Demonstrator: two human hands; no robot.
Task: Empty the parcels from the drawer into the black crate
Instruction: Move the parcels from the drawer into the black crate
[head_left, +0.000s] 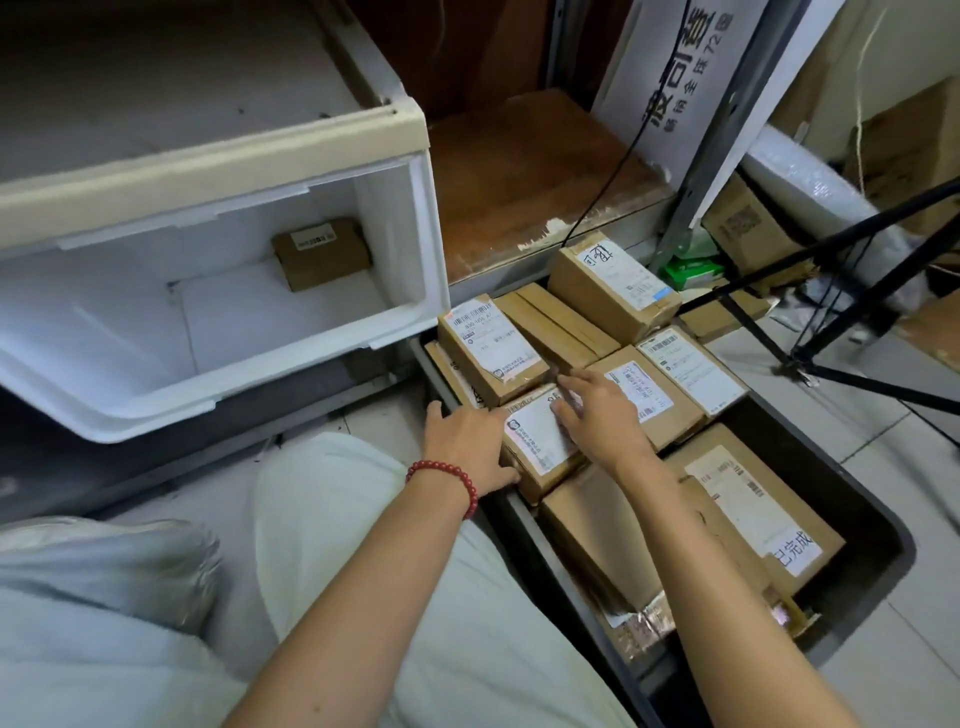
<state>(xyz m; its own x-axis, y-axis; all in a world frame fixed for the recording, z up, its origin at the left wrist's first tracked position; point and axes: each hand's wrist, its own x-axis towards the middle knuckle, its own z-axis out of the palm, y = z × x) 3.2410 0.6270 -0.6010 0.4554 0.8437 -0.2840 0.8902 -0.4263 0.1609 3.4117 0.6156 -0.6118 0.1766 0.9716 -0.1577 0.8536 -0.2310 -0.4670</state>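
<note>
A pale tiled floor (924, 649) is showing along the right edge and at lower centre of the frame. A black crate (862, 587) is sitting on it at centre right. Black tripod legs (872, 387) are standing on it at the right, and a green packet (696, 273) is lying above them.

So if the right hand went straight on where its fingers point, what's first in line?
Right hand likely meets the plain taped brown cardboard parcel just past its fingertips; the white-labelled brown parcel left of it is close too, depth unclear.
</note>
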